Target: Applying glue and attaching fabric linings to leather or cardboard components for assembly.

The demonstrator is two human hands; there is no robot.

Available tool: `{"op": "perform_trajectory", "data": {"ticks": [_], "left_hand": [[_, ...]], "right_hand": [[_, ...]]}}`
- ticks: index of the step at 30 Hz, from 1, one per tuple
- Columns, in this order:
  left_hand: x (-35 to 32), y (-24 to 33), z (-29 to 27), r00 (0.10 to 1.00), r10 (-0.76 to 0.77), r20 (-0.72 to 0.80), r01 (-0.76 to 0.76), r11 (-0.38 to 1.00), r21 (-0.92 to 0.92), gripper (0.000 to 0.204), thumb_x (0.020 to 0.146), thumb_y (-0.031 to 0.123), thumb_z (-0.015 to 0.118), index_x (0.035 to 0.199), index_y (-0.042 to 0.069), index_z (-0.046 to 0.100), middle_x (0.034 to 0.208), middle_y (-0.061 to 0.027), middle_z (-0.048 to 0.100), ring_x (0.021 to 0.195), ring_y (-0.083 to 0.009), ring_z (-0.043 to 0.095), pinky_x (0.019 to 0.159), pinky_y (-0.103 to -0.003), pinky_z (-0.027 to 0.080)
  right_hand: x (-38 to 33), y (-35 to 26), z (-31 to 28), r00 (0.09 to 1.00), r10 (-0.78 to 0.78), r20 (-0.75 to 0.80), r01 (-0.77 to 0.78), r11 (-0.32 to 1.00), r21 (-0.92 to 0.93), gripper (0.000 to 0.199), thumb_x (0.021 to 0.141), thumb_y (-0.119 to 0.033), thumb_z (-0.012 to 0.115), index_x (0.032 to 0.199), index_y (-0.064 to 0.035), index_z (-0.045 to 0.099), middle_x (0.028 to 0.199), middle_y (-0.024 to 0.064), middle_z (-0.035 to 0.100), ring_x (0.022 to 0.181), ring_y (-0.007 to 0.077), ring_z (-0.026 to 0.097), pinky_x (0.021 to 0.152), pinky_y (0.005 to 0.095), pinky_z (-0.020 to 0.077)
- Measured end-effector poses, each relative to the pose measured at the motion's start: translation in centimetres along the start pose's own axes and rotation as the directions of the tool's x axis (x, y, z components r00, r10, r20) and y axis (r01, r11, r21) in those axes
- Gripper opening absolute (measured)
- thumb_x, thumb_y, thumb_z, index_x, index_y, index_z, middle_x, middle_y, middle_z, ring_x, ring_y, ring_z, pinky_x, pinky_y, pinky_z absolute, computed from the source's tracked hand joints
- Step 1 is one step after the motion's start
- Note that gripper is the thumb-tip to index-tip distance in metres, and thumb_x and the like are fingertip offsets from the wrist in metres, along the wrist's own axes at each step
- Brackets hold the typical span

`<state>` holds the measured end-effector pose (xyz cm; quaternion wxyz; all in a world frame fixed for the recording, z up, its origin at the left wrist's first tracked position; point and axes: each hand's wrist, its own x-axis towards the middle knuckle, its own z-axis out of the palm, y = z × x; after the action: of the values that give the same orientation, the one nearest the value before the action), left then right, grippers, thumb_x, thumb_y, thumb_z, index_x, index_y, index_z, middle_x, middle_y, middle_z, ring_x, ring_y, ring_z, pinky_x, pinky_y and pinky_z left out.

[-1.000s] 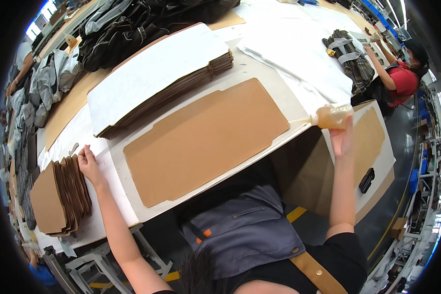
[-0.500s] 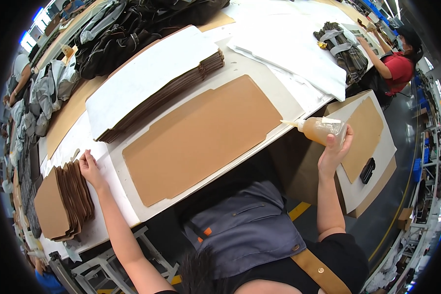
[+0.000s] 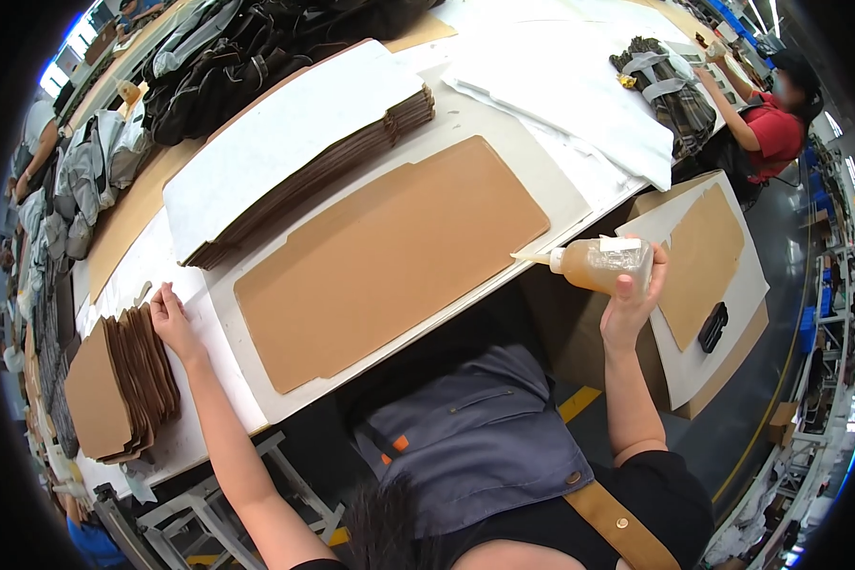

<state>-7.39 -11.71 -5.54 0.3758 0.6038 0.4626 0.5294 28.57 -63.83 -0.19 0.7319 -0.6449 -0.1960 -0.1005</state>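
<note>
My right hand (image 3: 633,302) is wrapped round a clear glue bottle (image 3: 594,267) with amber liquid inside. The bottle lies nearly level, and its pale pointed nozzle reaches left over the near edge of a large flat brown panel (image 3: 389,266). Notches show in the panel's long sides. Over at the left, my left hand (image 3: 171,321) has its fingers pinched together beside a stack of smaller brown pieces (image 3: 123,389). Whatever is between those fingertips, if anything, is too small to tell.
Behind the panel rises a stack of long panels (image 3: 294,142), white on top with brown edges. Dark fabric pieces (image 3: 247,66) heap up at the far left. A tied plaid bundle (image 3: 670,104) sits far right, near a person in red (image 3: 774,128). A black object (image 3: 713,328) rests on a board-topped box.
My right hand has moved left and slightly down with the glue bottle, bringing its nozzle over the panel's near edge. My left hand has shifted slightly.
</note>
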Motion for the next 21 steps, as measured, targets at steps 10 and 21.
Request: {"op": "perform_trajectory", "data": {"ticks": [10,21], "left_hand": [[0.3,-0.4,-0.1,1.000,0.008,0.006,-0.008,1.000,-0.003,0.025,0.103,0.028,0.063,0.104,0.004,0.068,0.072,0.0082,0.048,0.061,0.0000,0.037,0.053,-0.018,0.028],[0.0,0.5,0.1,1.000,0.015,0.017,-0.015,1.000,-0.004,0.023,0.103,0.023,0.063,0.103,0.002,0.070,0.074,0.0074,0.050,0.067,-0.0018,0.041,0.058,-0.019,0.032]], "right_hand": [[-2.2,-0.7,0.9,0.998,-0.042,0.057,0.041,0.999,0.012,0.084,0.080,-0.056,0.082,0.128,-0.0014,0.039,0.122,0.0142,0.053,0.114,0.0231,0.058,0.099,0.0366,0.0491],[-5.6,-1.3,3.5,0.974,-0.139,0.177,0.130,0.990,0.061,0.085,0.080,-0.058,0.081,0.125,-0.0017,0.037,0.121,0.0184,0.052,0.110,0.0322,0.063,0.098,0.0464,0.0540]]}}
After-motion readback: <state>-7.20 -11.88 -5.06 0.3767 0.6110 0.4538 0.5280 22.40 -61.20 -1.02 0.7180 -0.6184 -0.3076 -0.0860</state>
